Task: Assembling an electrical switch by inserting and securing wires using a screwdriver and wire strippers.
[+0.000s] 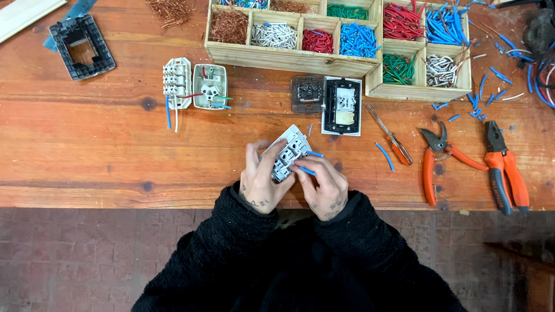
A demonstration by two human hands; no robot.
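Over the front edge of a wooden workbench [104, 144], my left hand [260, 179] grips a white switch module [289, 153], tilted with its terminals up. My right hand [322, 184] pinches a short blue wire [306, 170] against the module's side. A second blue wire [315, 154] sticks out of the module just above it. Both sleeves are black fleece.
A wooden compartment box [289, 58] of coloured wire pieces stands at the back. Two white switch modules [193, 85] lie at left, a black frame [81, 46] far left, a switch plate [342, 106] in the middle. A screwdriver [393, 138], cutters [436, 159] and pliers [504, 167] lie at right.
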